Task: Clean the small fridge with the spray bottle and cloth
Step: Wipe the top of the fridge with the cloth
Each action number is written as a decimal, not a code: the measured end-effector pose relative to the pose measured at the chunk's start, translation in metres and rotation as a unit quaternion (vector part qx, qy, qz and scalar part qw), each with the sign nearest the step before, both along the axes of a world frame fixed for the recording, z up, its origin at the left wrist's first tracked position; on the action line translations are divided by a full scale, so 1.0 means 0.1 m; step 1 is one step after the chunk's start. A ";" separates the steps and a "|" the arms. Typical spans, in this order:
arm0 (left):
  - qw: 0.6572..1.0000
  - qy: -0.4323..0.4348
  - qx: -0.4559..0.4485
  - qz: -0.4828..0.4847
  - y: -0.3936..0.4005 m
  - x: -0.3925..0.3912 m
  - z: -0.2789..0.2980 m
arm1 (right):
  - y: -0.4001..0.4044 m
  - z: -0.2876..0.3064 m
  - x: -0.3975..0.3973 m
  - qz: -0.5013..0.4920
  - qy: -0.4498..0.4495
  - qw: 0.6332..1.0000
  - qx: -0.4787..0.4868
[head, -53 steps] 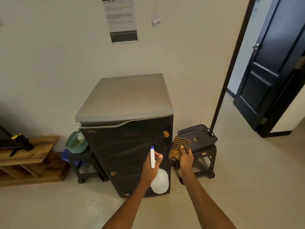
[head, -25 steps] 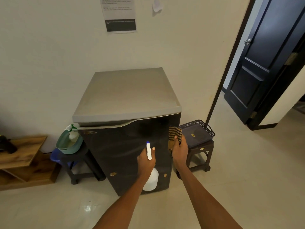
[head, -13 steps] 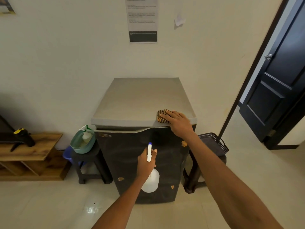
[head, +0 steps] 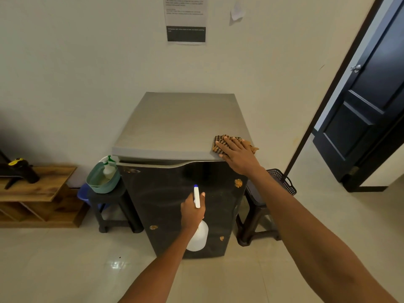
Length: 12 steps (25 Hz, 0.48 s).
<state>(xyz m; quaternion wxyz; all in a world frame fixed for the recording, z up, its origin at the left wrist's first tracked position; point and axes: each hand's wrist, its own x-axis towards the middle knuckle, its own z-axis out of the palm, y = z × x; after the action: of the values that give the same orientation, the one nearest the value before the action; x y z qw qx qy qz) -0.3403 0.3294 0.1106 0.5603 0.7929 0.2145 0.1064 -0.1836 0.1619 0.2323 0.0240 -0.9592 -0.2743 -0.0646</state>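
Cloth (head: 235, 143) on fridge (head: 181, 127) top, near right corner, flattened under right hand (head: 237, 154), fingers straight, likely to wipe. Left hand (head: 192, 212) clenches spray bottle (head: 197, 237) by its neck, low before the dark door, probably kept ready for spraying.

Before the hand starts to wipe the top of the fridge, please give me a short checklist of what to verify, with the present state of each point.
1. Cloth lies on the fridge top, at its front right corner: ok.
2. Right hand presses flat on the cloth with straight fingers: ok.
3. Fridge top has nothing else on it along the wiping path: ok.
4. Left hand grips the spray bottle, held in front of the fridge door, away from the wiping path: ok.
5. Fridge top already sprayed and wet: cannot tell.
6. Door is shut, so the fridge stays steady under pressure: ok.
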 end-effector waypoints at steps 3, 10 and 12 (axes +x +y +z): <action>0.999 -0.012 -0.036 0.007 0.16 -0.01 0.00 | 0.27 -0.01 -0.05 0.031 -0.019 0.999 -0.005; 0.996 -0.033 0.018 0.084 0.56 -0.16 0.08 | 1.14 0.00 -0.23 0.099 -0.043 0.994 0.027; 0.993 -0.035 0.037 0.108 0.72 -0.22 0.07 | 1.36 0.02 -0.28 0.115 -0.054 0.991 0.033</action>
<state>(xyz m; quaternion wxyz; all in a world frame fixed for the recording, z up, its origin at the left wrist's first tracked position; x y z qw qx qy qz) -0.3623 0.4011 0.1176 0.5231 0.7812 0.2749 0.2014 -0.2120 0.2983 0.2343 0.0484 -0.9149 -0.3817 -0.1224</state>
